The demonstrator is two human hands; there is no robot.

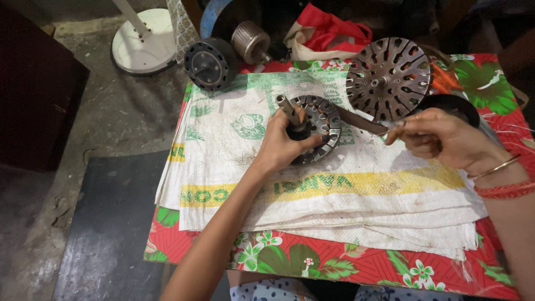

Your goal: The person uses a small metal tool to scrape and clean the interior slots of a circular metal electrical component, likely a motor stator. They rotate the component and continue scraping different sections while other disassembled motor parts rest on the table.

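My left hand [281,146] grips a round slotted metal motor core [321,124] with a steel shaft [287,106] sticking up from its middle; it rests on a white woven sack [356,195]. My right hand [440,139] holds the handle end of a flat dark metal blade [359,121] whose tip points at the core's right edge. Bangles ring my right wrist.
A perforated round metal cover [388,78] lies behind the core, a black disc [457,107] beside my right hand. A black round motor part [210,63] and a ribbed metal cylinder [250,40] sit at the back left. A floral red cloth [334,265] covers the table. A white fan base [144,42] stands on the floor.
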